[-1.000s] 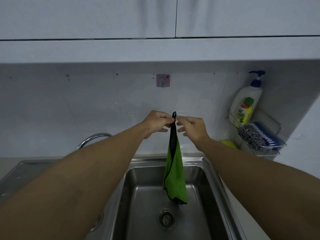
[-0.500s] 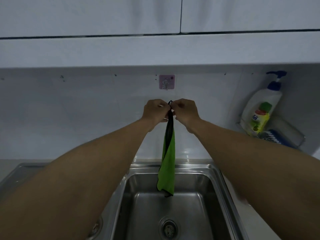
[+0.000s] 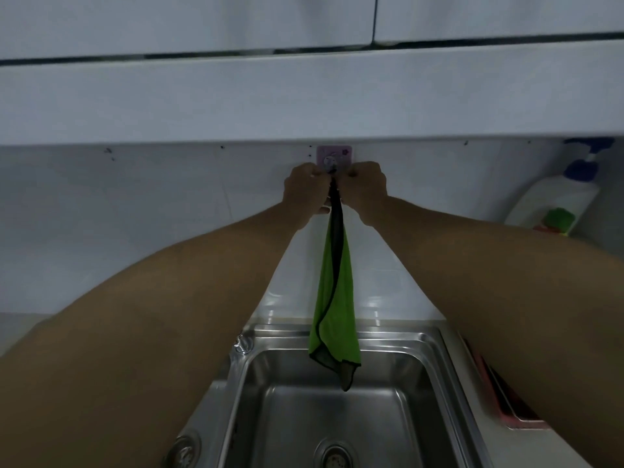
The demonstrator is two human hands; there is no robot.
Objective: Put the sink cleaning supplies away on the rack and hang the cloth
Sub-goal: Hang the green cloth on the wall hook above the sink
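Left hand [image 3: 305, 190] and right hand [image 3: 364, 189], fingers curled, pinch the top of the green cloth [image 3: 334, 298] together at the pink wall hook [image 3: 334, 159]; cloth hangs down over the steel sink [image 3: 439, 359].

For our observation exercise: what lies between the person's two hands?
The head view shows the black top of the cloth between the left hand and right hand, both pinching it just under the wall hook.
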